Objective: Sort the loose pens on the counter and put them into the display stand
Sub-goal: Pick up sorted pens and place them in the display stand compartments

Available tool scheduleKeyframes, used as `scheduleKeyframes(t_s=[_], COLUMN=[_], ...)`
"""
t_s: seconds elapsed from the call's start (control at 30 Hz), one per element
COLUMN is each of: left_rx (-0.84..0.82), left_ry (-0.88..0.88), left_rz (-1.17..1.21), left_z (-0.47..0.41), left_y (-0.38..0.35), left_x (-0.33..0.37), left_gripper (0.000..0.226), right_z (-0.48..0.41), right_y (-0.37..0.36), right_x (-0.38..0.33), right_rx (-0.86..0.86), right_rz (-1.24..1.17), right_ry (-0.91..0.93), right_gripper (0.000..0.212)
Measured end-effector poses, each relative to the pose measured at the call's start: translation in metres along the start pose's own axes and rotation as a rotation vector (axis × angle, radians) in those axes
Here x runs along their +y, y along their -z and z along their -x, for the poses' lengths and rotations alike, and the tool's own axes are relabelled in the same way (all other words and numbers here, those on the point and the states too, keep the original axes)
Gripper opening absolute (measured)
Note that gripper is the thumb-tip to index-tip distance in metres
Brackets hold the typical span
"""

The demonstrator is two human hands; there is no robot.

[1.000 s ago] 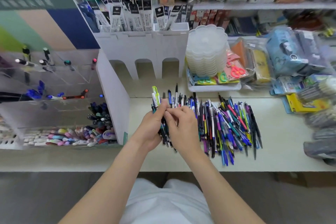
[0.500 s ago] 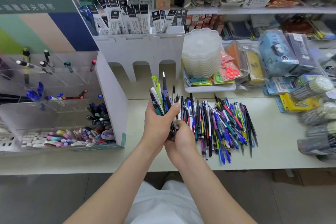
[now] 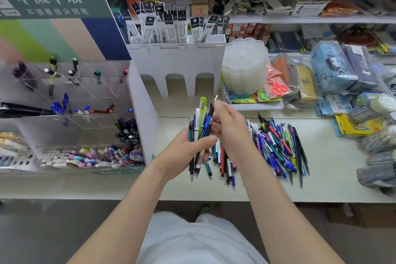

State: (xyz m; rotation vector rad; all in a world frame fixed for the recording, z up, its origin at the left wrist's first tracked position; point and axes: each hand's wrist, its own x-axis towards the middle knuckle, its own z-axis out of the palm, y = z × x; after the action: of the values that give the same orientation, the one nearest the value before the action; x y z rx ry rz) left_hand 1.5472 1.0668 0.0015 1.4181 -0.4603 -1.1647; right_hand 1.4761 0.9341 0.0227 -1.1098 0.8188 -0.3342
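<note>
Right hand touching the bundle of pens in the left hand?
Touching. Head view: right hand fingertips pinch a dark pen in the bundle gripped by the left hand.

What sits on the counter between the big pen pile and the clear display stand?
In the head view, the left hand gripping a bundle of pens, then the stand's white side panel.

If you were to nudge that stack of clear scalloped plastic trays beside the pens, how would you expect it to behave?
The stack of clear scalloped trays looks thin and translucent, so it is probably light and would slide easily. It stands tall on a white tray, so a high push may tip or shear it. The nested trays probably flex rather than break.
</note>
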Motion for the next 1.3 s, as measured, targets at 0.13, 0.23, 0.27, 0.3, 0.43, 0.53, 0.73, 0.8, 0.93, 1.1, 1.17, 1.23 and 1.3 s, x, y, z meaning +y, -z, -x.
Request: scheduleKeyframes(t_s=[0.13,0.23,0.27,0.3,0.43,0.53,0.73,0.8,0.93,1.1,1.17,1.23,1.3], left_rx=[-0.013,0.012,0.02,0.035,0.079,0.082,0.133,0.158,0.155,0.234,0.301,0.335,0.34], left_ry=[0.076,0.089,0.092,0.097,0.12,0.139,0.138,0.128,0.095,-0.077,-0.162,-0.228,-0.268], left_rz=[0.136,0.241,0.285,0.334,0.454,0.434,0.491,0.501,0.486,0.595,0.715,0.807,0.838], left_z=[0.01,0.017,0.02,0.021,0.027,0.034,0.054,0.059,0.071,0.095,0.103,0.113,0.125], left_y=[0.0,0.004,0.005,0.006,0.01,0.016,0.033,0.042,0.07,0.114,0.138,0.165,0.192], left_x=[-0.003,-0.004,-0.004,-0.004,-0.004,-0.004,-0.001,0.002,0.014,0.04,0.046,0.051,0.054], left_gripper=[0.047,0.045,0.041,0.038,0.036,0.033,0.027,0.023,0.026,0.03,0.028,0.025,0.024], right_z=[-0.012,-0.012,-0.01,-0.007,0.019,0.032,0.037,0.036,0.039,0.058,0.07,0.084,0.095], right_y=[0.011,0.018,0.02,0.021,0.009,-0.005,-0.033,-0.045,-0.079,-0.133,-0.156,-0.183,-0.215], right_x=[-0.002,-0.006,-0.007,-0.007,-0.005,-0.001,0.01,0.02,0.033,0.039,0.043,0.05,0.057], right_rx=[0.025,0.135,0.158,0.163,-0.048,-0.155,-0.124,-0.062,0.057,0.001,-0.065,-0.153,-0.173], right_rz=[0.153,-0.139,-0.184,-0.154,0.205,0.346,0.541,0.686,0.843,0.444,0.3,0.195,0.14], right_ry=[0.121,0.134,0.138,0.138,0.089,0.099,0.201,0.35,0.528,0.321,0.162,0.114,0.158], right_gripper=[0.017,0.018,0.019,0.019,0.018,0.017,0.018,0.015,0.017,0.026,0.034,0.038,0.033])
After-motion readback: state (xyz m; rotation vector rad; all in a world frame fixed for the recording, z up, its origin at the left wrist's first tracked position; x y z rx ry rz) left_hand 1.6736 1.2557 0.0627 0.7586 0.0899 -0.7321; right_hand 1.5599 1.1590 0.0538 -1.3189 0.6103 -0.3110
